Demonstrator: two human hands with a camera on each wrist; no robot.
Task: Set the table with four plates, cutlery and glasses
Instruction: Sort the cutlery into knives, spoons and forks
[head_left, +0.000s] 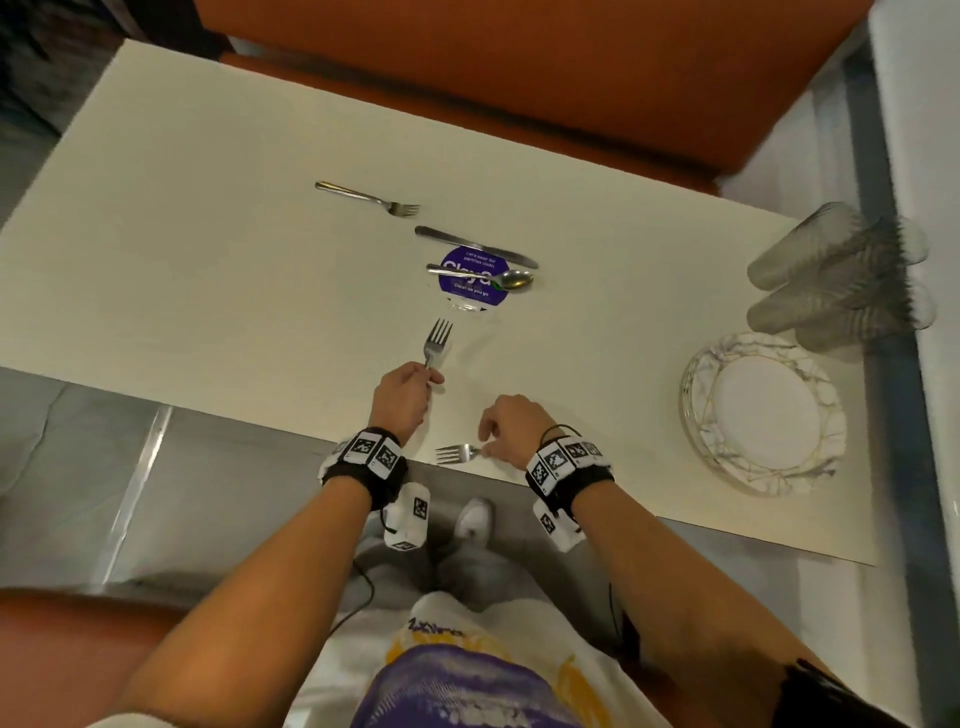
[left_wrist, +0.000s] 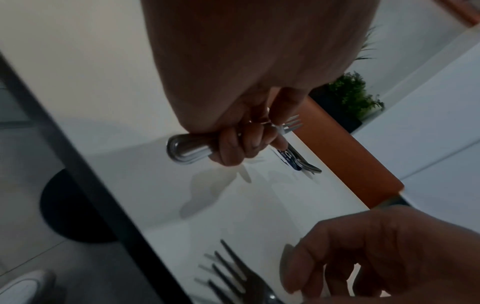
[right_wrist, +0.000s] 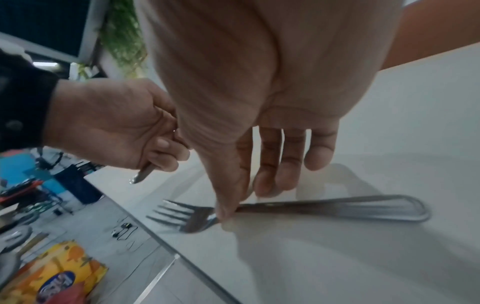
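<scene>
Head view: the left hand (head_left: 408, 389) near the middle of the frame is clenched round the handle of a fork (head_left: 436, 340), tines pointing up the frame toward a purple sticker (head_left: 470, 291) on the white table (head_left: 182, 260); just below and right, the right hand (head_left: 511, 423) pinches a second fork (head_left: 457, 453) lying at the table's near edge. Above the sticker lie a spoon (head_left: 480, 275), a knife (head_left: 475, 247) and a third fork (head_left: 369, 197); at right the stacked plates (head_left: 763, 415) and glasses (head_left: 836, 270) sit untouched, so the setting looks barely begun. Left wrist view: the fingers (left_wrist: 235, 144) wrap the fork handle (left_wrist: 187, 151) fully, with the tines showing past the knuckles in mid-frame. Right wrist view: thumb and fingertips (right_wrist: 265, 185) nip the second fork at its neck (right_wrist: 226, 211), the handle flat on the table toward the right of the frame. To do this well, I would lift that fork by the neck cleanly off the edge rather than drag it, then lay each fork parallel at its own place, leaving room beside it for a plate.
</scene>
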